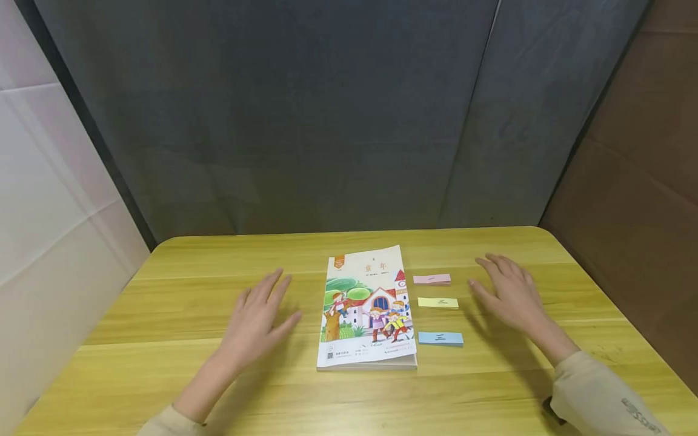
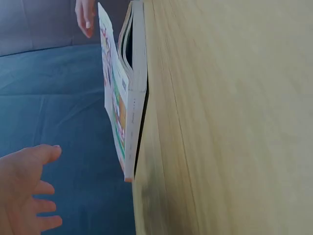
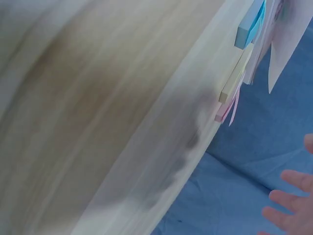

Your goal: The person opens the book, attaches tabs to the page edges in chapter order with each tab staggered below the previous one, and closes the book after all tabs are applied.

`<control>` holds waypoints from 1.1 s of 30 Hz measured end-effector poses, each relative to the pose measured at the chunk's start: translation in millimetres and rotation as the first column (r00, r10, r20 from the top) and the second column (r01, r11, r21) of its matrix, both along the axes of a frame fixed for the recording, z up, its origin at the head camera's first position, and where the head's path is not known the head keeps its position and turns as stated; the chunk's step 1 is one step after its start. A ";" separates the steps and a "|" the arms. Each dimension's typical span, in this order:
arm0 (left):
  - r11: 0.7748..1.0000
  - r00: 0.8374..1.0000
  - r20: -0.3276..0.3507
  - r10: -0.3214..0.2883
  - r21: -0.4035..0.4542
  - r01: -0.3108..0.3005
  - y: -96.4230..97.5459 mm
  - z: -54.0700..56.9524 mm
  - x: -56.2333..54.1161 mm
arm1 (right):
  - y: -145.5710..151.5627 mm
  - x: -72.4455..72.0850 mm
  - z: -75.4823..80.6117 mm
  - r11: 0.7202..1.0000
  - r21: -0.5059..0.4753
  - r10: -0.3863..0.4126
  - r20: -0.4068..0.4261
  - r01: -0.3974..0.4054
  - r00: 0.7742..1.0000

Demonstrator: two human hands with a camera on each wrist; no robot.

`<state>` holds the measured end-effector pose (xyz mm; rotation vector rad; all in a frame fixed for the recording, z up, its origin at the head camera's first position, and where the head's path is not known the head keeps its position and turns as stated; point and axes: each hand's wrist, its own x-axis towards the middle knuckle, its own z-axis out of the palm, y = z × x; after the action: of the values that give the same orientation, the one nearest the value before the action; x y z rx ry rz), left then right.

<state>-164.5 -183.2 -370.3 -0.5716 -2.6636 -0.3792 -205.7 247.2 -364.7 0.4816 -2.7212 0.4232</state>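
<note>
A paperback book [image 1: 365, 309] with an illustrated cover of children and a house lies on the wooden table. Its cover is slightly lifted at the right side, as the left wrist view shows on the book [image 2: 120, 93]. Right of it, in a column, are a pink sticky-note pad [image 1: 432, 279], a yellow pad [image 1: 438, 303] and a blue pad [image 1: 440, 339], each with a dark mark. My left hand [image 1: 259, 321] hovers left of the book, fingers spread, holding nothing. My right hand [image 1: 509, 293] hovers right of the pads, fingers extended, also holding nothing.
The wooden table [image 1: 163, 315] has rounded far corners. Behind it hangs a dark grey cloth [image 1: 305, 121]. A white cloth wall [image 1: 54, 157] stands at the left and a brown one [image 1: 638, 169] at the right.
</note>
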 end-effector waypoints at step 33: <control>0.915 0.948 0.076 -0.308 -0.251 0.317 107.7 -19.7 1.5 | -64.9 3.5 -19.6 0.865 0.166 0.485 -0.035 -0.473 0.874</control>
<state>-163.0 -75.6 -390.0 -1.0908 -2.6736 -0.1233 -202.2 182.4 -384.3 1.2067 -2.5479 0.3071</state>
